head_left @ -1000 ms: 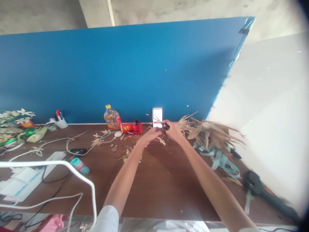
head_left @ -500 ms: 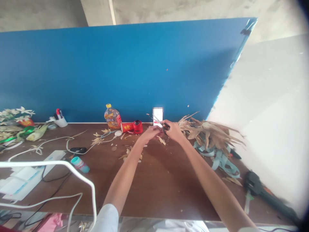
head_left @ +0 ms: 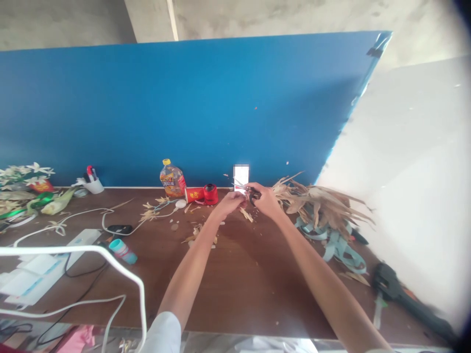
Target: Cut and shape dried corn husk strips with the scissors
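Observation:
My right hand (head_left: 267,201) grips black-handled scissors (head_left: 253,196), their thin blades pointing left toward my left hand (head_left: 231,203). The fingers of my left hand pinch a thin, pale sliver of dried leaf (head_left: 240,190), partly hidden by the fingertips. Small cut scraps of dried leaf (head_left: 246,214) lie on the brown wooden table (head_left: 250,274) just below my hands. To the right of my right hand sits a large heap of dried tan leaves (head_left: 322,206).
A blue board (head_left: 184,108) stands behind the table. Along its foot are a white phone (head_left: 241,177), a juice bottle (head_left: 172,179) and a red spool (head_left: 210,194). Teal ribbon (head_left: 333,245), a black tool (head_left: 390,289), white cables (head_left: 73,218) and white paper flowers (head_left: 25,171) lie around.
My hands stay close together at the same spot, with the scissors and leaf sliver still held. They have shifted only slightly, and the view has tilted a little.

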`<state>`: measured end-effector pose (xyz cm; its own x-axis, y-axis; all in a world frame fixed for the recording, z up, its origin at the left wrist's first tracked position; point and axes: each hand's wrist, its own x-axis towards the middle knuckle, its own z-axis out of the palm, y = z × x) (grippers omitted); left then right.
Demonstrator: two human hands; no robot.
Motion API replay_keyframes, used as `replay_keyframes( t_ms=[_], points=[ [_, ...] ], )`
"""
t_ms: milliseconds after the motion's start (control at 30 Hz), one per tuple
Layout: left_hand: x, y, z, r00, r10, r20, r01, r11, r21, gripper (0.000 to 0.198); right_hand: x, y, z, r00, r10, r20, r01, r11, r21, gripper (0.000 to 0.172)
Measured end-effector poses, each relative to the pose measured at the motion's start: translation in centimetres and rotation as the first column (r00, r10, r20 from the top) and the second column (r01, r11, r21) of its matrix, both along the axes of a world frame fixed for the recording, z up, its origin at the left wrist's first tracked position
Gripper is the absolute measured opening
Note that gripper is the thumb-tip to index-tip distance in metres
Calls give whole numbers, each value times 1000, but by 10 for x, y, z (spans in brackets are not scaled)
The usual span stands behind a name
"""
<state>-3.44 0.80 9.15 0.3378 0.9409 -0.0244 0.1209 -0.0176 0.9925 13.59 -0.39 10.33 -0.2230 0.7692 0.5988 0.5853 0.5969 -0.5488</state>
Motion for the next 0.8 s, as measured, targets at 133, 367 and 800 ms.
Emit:
replay_keyframes(
  t_ms=[133, 367, 800],
  points=[
    [1, 1, -1, 999, 13, -52, -9, 997, 82, 19, 0, 2, -1, 999, -22, 42, 23, 999, -26, 44],
    [6, -5, 4, 994, 75, -81, -62, 986, 155, 15, -1, 3, -1, 998, -59, 9, 59, 996, -65, 54],
    [3, -7, 7, 995, 1, -96, 16, 984, 177, 15, -5, 11, -8, 876, -9, -483, -159, 939, -306, 52]
  ],
)
